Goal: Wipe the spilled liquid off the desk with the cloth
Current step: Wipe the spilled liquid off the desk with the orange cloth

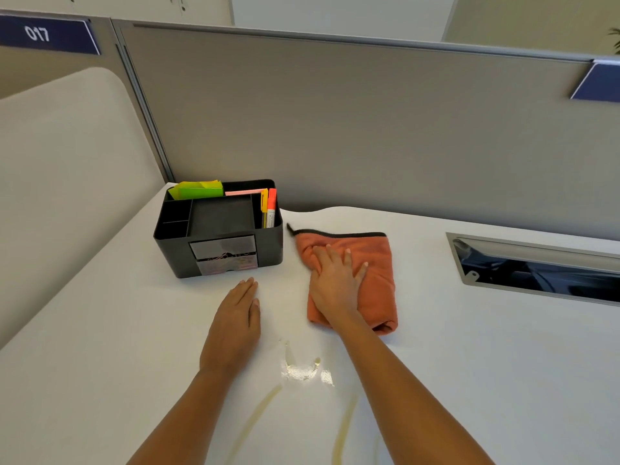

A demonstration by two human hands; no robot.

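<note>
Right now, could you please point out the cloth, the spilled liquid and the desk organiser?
orange cloth (pixel 375 263), head view, bare right half.
spilled liquid (pixel 300 370), head view, glistening puddle.
black desk organiser (pixel 174 250), head view, front wall.

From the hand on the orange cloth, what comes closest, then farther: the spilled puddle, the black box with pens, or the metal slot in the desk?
From the right hand:
1. Spilled puddle, toward the person, between the arms.
2. Black box, to its left, by the partition.
3. Metal slot, far right.
</note>
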